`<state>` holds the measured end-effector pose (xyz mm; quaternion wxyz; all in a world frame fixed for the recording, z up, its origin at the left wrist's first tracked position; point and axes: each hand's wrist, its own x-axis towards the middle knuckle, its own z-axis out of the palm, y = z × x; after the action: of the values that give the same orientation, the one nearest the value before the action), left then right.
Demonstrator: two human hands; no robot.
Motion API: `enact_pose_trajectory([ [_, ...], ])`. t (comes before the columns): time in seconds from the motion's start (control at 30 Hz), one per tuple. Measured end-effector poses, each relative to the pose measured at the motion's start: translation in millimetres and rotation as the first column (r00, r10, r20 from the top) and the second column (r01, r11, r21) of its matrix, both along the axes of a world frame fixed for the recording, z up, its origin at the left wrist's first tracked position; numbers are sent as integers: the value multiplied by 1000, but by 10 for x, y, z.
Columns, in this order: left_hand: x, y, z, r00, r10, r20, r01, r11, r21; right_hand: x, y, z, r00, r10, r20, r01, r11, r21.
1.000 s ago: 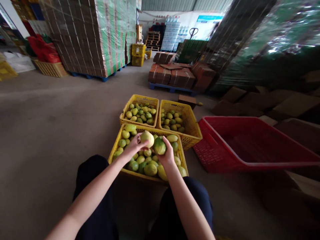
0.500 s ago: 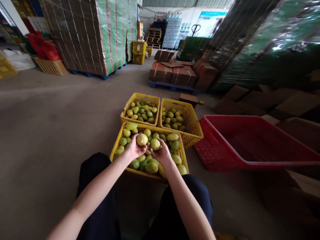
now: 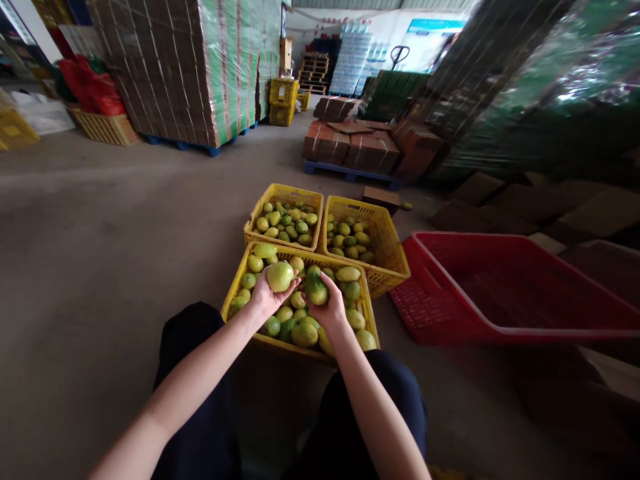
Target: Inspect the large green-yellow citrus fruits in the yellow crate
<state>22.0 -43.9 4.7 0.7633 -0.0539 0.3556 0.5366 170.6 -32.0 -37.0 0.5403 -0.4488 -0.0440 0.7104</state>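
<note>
My left hand (image 3: 267, 298) cradles a pale yellow-green lemon (image 3: 280, 275) in its upturned palm, thumb and fingers curled around it. Close beside it, my right hand (image 3: 333, 308) grips a darker green lemon (image 3: 316, 289) between thumb and fingers. A narrow gap separates the two fruits. Both hands are over the nearest yellow crate (image 3: 373, 319), which holds many loose lemons in green and yellow shades. Among them, a large lemon (image 3: 304, 335) lies at the crate's near side. My hands hide part of the fruit in the middle.
Behind stand two more yellow crates with lemons, one left (image 3: 249, 230) and one right (image 3: 395, 267). A large red crate (image 3: 425, 293) is to the right, near flattened cardboard (image 3: 483, 217). Stacked cartons (image 3: 345, 147) rest on a blue pallet further back. Wrapped pallet loads (image 3: 160, 73) rise at left.
Both lemons have been turned in my hands, so the right one shows a darker green side. My hands have drawn slightly apart, and the view has shifted a little.
</note>
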Motion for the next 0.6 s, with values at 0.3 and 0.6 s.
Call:
enact_pose_trajectory([
  [0.3, -25, 12, -7, 985, 170, 35, -171, 985, 31, -2, 49, -174, 995, -96, -27, 97, 995, 37],
  [0.6, -84, -26, 43, 960, 279, 33, -279, 960, -11, 2, 82, -175, 992, -106, 71, 111, 991, -75],
])
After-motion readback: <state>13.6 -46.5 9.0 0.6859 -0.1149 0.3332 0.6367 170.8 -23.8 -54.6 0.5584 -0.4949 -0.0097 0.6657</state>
